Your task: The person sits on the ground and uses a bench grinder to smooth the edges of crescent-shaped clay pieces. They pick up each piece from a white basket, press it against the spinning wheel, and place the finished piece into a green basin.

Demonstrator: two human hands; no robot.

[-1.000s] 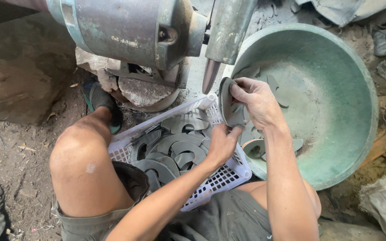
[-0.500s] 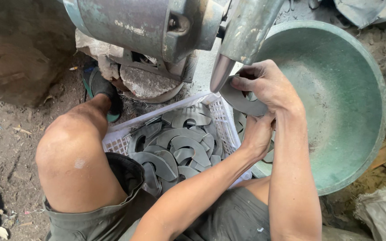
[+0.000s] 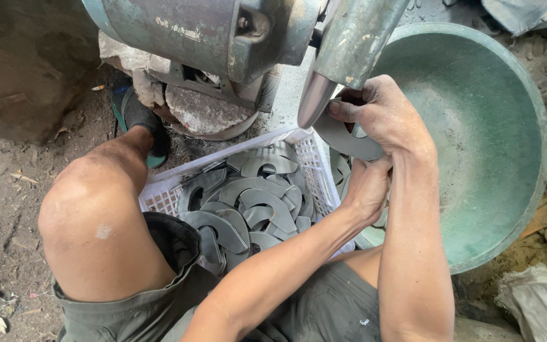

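Clearly the nearest danger is to the fingers: the right hand pinches a flat grey metal piece between thumb and fingertips and holds it against the shiny nose of the machine, just above the rim of the green bowl. If the piece slips or catches, I judge the thumb could be dragged onto that metal nose. The left hand sits below it, fingers curled up under the same piece; whether they grip it or only steady it I cannot tell. A jolt could also flick the piece down among the others, or against the bare knee close by.

By count: one machine, one green bowl, one white plastic basket, one piece in hand. The curved grey blanks heaped in the basket number a dozen or more, overlapping too much for an exact tally. A few more lie in the bowl behind the hands.
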